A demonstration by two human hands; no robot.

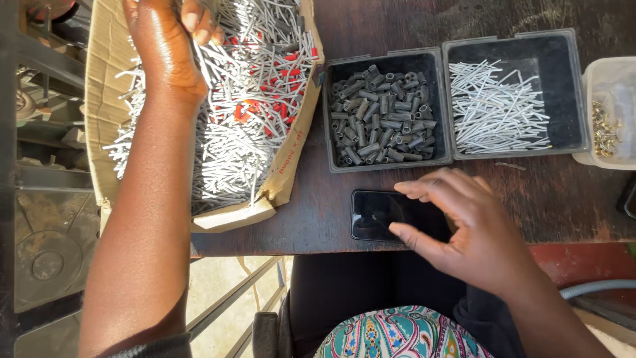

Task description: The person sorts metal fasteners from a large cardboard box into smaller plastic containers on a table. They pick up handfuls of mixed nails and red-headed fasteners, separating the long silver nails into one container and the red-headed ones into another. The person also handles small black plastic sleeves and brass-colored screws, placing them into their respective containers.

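My left hand (pixel 165 40) reaches into a cardboard box (pixel 109 113) full of thin silver pins with some red pieces (pixel 252 99). Its fingers are curled over the pins at the far end; whether they grip any is hidden. My right hand (pixel 464 225) hovers over a black phone (pixel 374 213) lying on the dark wooden table (pixel 563 199). The thumb points at the dark screen and the fingers are spread, holding nothing.
A black tray of short grey tubes (pixel 381 113) stands beside a black tray of silver pins (pixel 497 106). A translucent tub with small brass parts (pixel 606 126) sits at the right edge. Metal framework lies left of the table, my lap below.
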